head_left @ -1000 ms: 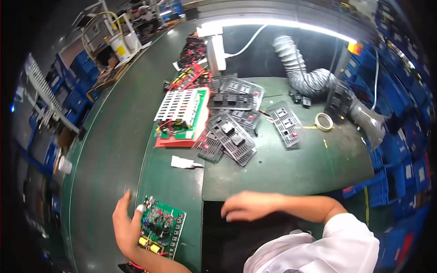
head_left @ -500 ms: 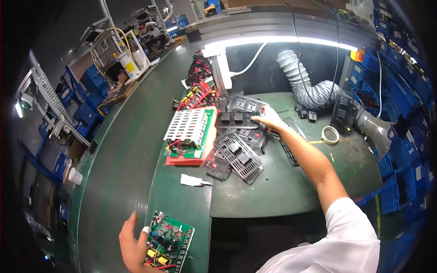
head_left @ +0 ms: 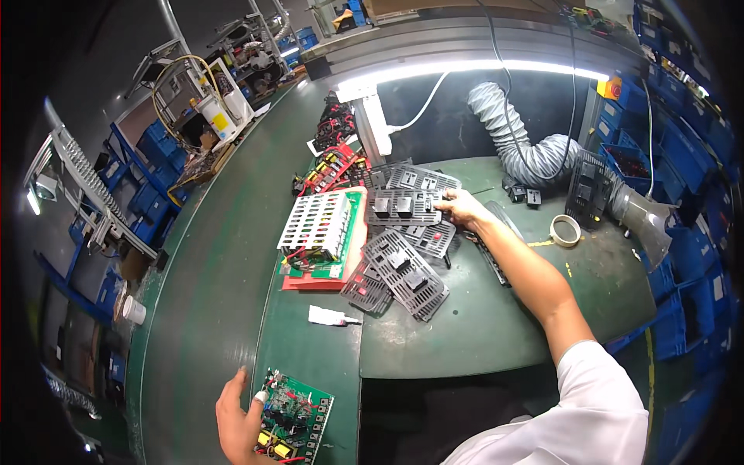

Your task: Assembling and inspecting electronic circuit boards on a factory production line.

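My right hand reaches across the bench and pinches the right edge of a black slotted plastic panel with square black parts on it. Under and around it lie more black slotted panels, among them one tilted panel in front. At the lower left, my left hand is beside a green circuit board with yellow and black components. Its fingers are apart, and the thumb, with a white wrap on its tip, lies over the board's left edge.
A white slotted metal cover sits on a green board over a red sheet. Nearby are a white tube, a tape roll and a grey flexible duct. Blue bins line the right; a white cup stands left.
The black panel in my right hand has turned, so its slotted face now shows more fully. My left hand stays beside the circuit board, and the whole view has shifted slightly.
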A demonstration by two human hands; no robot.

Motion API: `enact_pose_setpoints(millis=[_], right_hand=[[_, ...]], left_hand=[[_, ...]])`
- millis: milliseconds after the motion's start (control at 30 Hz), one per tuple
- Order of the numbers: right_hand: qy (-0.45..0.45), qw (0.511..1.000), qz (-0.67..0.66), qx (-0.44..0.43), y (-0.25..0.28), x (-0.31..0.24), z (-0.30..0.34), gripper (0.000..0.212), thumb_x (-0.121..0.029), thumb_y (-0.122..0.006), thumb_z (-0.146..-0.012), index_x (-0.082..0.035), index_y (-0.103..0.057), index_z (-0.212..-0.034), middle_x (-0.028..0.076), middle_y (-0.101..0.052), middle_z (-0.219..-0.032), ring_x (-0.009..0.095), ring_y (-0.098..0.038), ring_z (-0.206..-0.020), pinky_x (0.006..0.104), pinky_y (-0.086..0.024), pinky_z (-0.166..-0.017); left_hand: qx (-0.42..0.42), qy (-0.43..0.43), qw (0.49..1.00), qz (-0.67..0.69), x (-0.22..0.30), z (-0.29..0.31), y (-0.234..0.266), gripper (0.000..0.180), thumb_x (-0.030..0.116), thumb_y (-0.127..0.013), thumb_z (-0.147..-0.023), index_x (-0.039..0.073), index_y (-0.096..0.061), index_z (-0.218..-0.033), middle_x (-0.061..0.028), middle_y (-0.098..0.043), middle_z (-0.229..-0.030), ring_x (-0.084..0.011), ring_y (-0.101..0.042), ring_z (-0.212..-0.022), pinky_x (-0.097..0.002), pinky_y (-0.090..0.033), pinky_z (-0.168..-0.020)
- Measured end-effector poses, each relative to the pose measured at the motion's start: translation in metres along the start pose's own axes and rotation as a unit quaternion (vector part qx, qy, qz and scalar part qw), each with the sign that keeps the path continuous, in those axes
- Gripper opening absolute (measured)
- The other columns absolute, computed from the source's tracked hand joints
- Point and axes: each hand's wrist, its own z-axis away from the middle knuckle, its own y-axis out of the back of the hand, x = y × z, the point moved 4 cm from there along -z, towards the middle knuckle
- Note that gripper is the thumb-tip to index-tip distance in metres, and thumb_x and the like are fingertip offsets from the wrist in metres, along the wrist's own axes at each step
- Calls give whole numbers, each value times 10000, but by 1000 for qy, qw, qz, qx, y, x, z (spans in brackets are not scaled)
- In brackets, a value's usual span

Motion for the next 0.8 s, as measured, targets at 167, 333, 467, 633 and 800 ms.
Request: enact_pose_setpoints(millis=[167, 333, 467, 633, 800], right_hand=[[262, 962, 74, 28, 6, -18, 8, 294, -44, -617, -892, 15, -602, -1180, 53, -644, -1062, 120, -577, -950, 275, -454, -901], [352, 930, 28, 104, 10, -46, 41, 181, -86, -642, -908, 11, -599, -1054, 17, -634, -940, 79, -563, -853, 233, -461, -789], [321, 931, -5, 173, 20, -51, 55, 205, -175, -664, -906, -42, -625, -1056, -19, -649, -891, 34, -565, -714, 187, -406, -516], [206, 952, -144, 173, 50, -46, 78, 101, -226, -663, -911, -140, -614, -931, -63, -615, -800, 32, -524, -636, 182, -376, -511], [130, 962, -189, 148, 71, -30, 123, 65, -207, -629, -932, -150, -600, -943, -65, -617, -819, 43, -538, -671, 201, -402, -560]], left_hand=[[-9, -3, 1000, -2, -1, -2, -1, 508, -1, -609, -758, -63, -547, -1258, -212, -642, -1136, -302, -628, -1073, -377, -474, -955], [-10, 11, 1000, -4, -2, -2, -1, 515, -18, -602, -754, -62, -544, -1264, -211, -633, -1175, -304, -618, -1106, -378, -466, -980], [-7, 9, 1000, -12, 1, 3, 5, 512, -30, -592, -760, -61, -541, -1269, -211, -628, -1186, -304, -612, -1119, -380, -464, -986], [1, 6, 1000, 0, 4, 7, 10, 513, -24, -593, -773, -57, -534, -1281, -212, -617, -1205, -308, -605, -1124, -388, -461, -991], [12, 10, 1000, 16, -1, 11, 11, 517, 3, -600, -794, -49, -521, -1302, -211, -611, -1213, -318, -594, -1132, -401, -451, -1004]])
